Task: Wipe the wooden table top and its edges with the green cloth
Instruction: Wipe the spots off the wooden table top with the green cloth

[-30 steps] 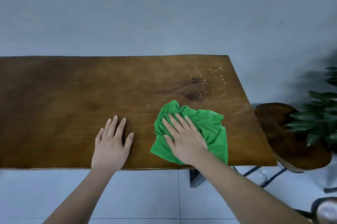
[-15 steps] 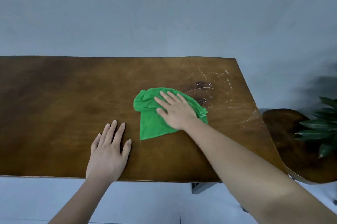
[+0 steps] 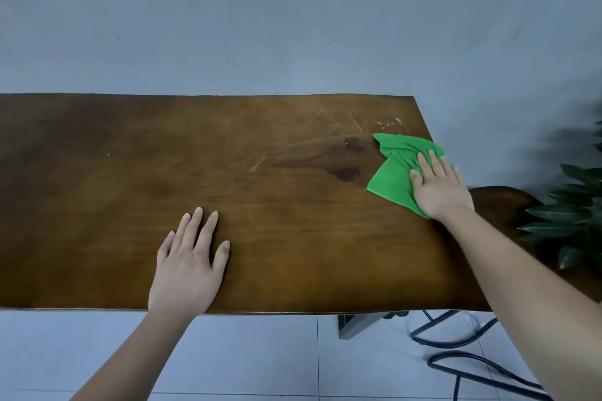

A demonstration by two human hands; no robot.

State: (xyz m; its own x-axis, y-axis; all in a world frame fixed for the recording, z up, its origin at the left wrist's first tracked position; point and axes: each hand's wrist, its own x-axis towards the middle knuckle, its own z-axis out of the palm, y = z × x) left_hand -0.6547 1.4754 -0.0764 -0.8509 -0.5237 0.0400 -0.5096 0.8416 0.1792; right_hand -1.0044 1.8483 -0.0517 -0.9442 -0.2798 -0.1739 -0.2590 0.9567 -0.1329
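Head view gives me the wooden bench (image 3: 97, 205) running across the picture in front of a grey wall (image 3: 293, 25). My right hand (image 3: 439, 188) lies flat on the green cloth (image 3: 394, 172), fingers straight and close together, pressing it onto the bench top rather than gripping it. The cloth sits bunched at the far right of the top and reaches the right edge. One corner points left toward a dark knot (image 3: 348, 174) in the wood, and its far side lies just short of some pale scratches (image 3: 355, 122) and white specks (image 3: 397, 120). My left hand (image 3: 187, 267) rests palm down on bare wood near the front edge, fingers spread and relaxed, holding nothing, well apart from the cloth. Past the right edge I see a dark wooden stool (image 3: 501, 205), partly hidden by my right forearm, and the blurred leaves of a plant (image 3: 573, 221). Below the front edge are a pale tiled floor (image 3: 244, 361), a grey bench leg (image 3: 355, 324) and black bent metal tubing (image 3: 456, 335).
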